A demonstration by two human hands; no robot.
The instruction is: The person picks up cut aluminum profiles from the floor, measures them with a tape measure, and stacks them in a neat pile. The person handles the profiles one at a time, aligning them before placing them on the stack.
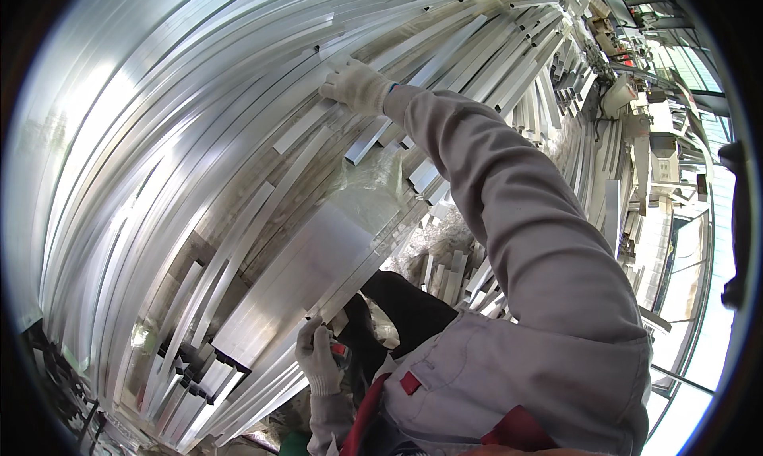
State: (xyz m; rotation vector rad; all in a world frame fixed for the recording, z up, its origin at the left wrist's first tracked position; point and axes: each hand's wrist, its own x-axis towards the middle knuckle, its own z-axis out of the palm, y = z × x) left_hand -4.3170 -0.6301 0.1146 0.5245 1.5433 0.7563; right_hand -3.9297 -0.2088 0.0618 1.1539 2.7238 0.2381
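My right hand, in a white knit glove, reaches far out over the stacked metal lengths. Its fingers curl down at the upper end of a short flat aluminium profile; their undersides are hidden. My left hand, gloved as well, is low and close to my body. Its fingers are bent together beside the near edge of a wide silver aluminium profile, and what they hold, if anything, cannot be made out. Clear plastic film lies crumpled at the far end of that wide profile.
Long aluminium profiles fill the left and far side in layers. Dark-capped profile ends stick out at the lower left. Bunched plastic wrap and short offcuts lie by my legs. Equipment and windows stand on the right.
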